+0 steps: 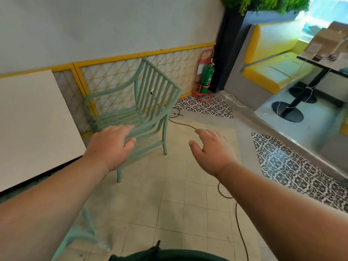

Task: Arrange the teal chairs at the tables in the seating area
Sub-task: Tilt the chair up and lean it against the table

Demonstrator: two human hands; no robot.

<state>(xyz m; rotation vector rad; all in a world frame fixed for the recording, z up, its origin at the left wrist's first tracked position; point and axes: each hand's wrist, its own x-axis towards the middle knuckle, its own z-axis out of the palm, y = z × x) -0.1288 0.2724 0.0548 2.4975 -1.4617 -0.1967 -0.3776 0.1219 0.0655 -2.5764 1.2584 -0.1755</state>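
A teal slatted armchair stands beside the white table at the left, with its seat facing the table and its back toward the right. My left hand lies over the chair's near armrest, fingers on top and thumb beneath, loosely around the rail. To the right of the chair, my right hand hovers in the air above the floor with its fingers spread and relaxed, holding nothing. Part of a second teal chair shows at the bottom left, blurred.
A black cable runs across the cream floor tiles. A green fire extinguisher in a red stand sits by the wall. A yellow booth bench and a dark pedestal table stand on a raised step at the right.
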